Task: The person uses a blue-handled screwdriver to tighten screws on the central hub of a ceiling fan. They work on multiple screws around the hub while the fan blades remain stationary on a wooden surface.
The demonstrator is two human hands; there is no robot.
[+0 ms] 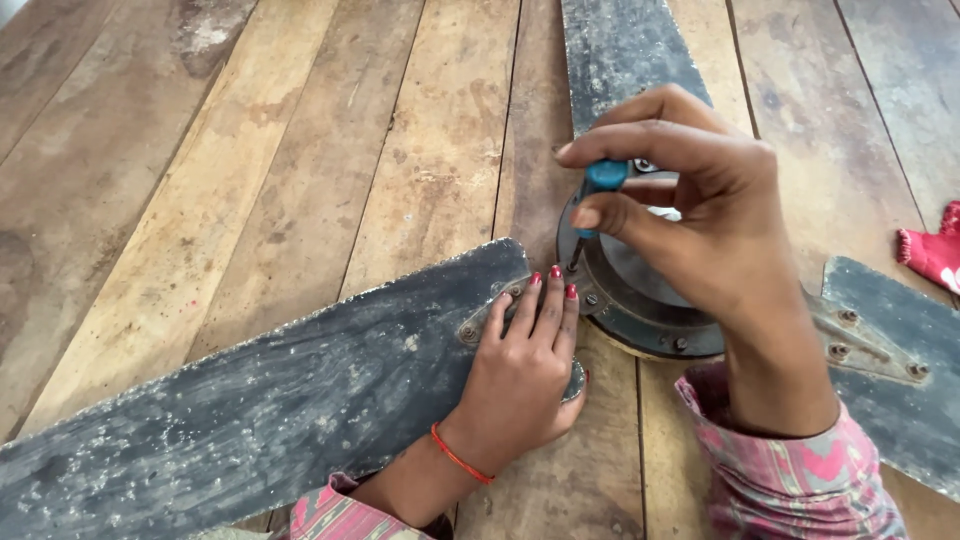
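Observation:
An old ceiling fan lies flat on a wooden plank floor, its round motor hub [640, 300] in the middle. My left hand [520, 375] presses flat on the metal bracket at the root of the dusty dark blade [250, 420] that runs to the lower left. My right hand [690, 215] grips a blue-handled screwdriver [597, 190], held nearly upright, its tip on a screw at the hub's rim just above my left fingertips. A second blade [625, 50] runs away at the top, a third blade [890, 370] to the right.
A red cloth [935, 250] lies at the right edge on the plank floor [300, 150]. The third blade's metal bracket [865, 345] shows several screws.

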